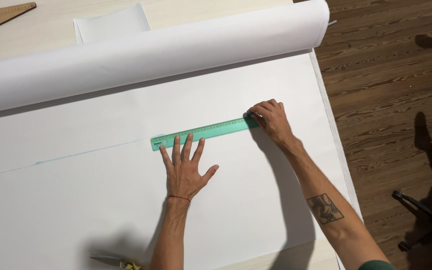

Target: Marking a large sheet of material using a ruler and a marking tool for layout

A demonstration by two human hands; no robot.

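A translucent green ruler [216,130] lies at a slight slant on a large white sheet [101,200] spread over the table. My left hand [186,167] is flat with fingers spread, its fingertips pressing the ruler's near edge toward its left end. At the ruler's right end my right hand [271,118] is curled around a small marking tool, whose kind I cannot make out. A faint blue line [76,156] runs left across the sheet from the ruler's left end.
The sheet's rolled part [146,52] lies across the far side. A wooden triangle ruler [1,15] and a loose white sheet [111,22] sit behind it. Scissors [116,261] lie at the near edge. Wooden floor [386,75] and a chair base [421,215] are at right.
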